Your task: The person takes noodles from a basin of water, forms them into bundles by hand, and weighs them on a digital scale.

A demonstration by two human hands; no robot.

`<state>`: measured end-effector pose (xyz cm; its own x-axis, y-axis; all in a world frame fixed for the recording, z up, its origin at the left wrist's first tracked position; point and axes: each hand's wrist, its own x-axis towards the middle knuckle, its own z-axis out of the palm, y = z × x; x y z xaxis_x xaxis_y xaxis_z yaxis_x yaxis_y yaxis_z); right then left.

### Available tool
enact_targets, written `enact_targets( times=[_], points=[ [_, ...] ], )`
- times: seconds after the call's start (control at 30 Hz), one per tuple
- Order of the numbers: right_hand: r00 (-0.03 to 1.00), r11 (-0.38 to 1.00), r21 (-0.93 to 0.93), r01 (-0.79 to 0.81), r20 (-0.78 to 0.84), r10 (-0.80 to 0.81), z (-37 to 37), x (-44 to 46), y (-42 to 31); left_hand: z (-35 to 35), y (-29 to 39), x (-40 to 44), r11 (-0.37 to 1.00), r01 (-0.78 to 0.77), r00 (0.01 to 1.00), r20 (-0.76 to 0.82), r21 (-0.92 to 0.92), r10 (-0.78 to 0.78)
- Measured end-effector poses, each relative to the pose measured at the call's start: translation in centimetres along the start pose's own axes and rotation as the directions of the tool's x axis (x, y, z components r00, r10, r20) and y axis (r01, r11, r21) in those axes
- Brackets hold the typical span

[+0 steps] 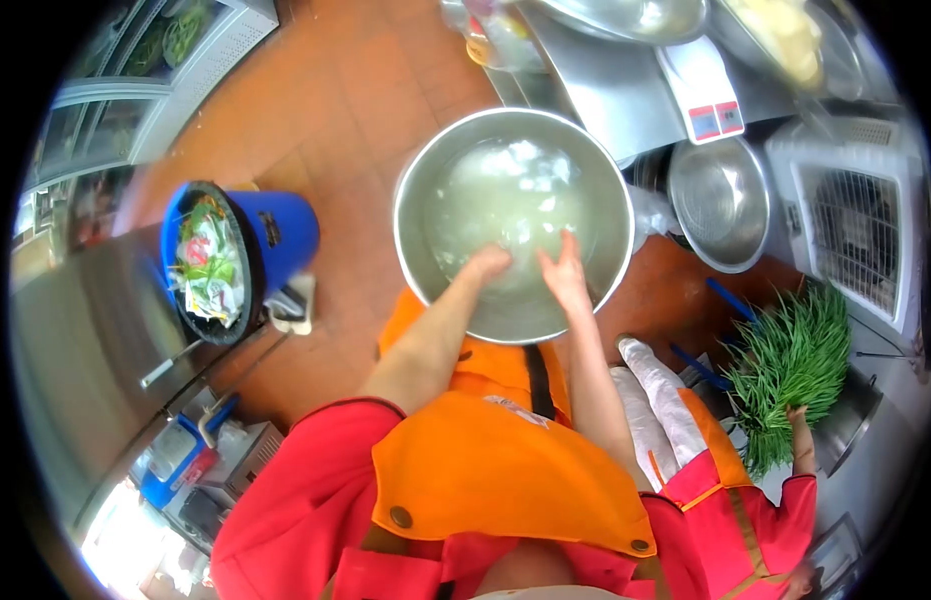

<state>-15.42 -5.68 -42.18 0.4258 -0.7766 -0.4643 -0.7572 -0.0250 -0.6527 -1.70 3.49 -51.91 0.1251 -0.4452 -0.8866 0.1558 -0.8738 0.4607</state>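
1. Metal bowl, wide and round, in front of the wearer's orange apron, holding cloudy water.
2. Left hand: inside the bowl, fingertips dipped in the water; how far they spread, or whether they grip anything, I cannot tell.
3. Right hand: beside the left, also in the bowl, thumb and fingers spread apart, nothing visible between them.
4. Beyond the bowl, a steel surface carries a scale.
5. At right, a co-worker's hand touches green stalks.
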Motion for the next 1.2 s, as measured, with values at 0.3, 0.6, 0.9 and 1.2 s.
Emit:
enact_targets(
  times=[0.3, 0.6, 0.9, 1.2],
  points=[
    [0.760, 0.561, 0.545, -0.623, 0.254, 0.598, 7.0, 3.3, 1.2, -3.4, 5.2, -8.8, 0.993, -0.087, 0.996, -0.014, -0.079, 0.086],
    [0.761, 0.242, 0.740, -0.628, 0.517, 0.392, 11.3, 4.5, 2.9, -3.0, 5.2, -4.8, 0.880, 0.116, 0.987, 0.153, -0.460, -0.050],
    [0.979, 0.785, 0.617, 0.058, 0.120, -0.166, 6.0, -3.4, -6.5, -5.3, 6.0, -6.7, 0.678, 0.055, 0.967, 0.207, -0.733, 0.146],
    [0.810, 0.829, 0.203, 0.521, 0.190, -0.555, 0.9, -8.9, -8.1, -7.7, 7.2, -11.8, 0.756, 0.029, 0.980, 0.167, -0.654, 0.107]
  ],
)
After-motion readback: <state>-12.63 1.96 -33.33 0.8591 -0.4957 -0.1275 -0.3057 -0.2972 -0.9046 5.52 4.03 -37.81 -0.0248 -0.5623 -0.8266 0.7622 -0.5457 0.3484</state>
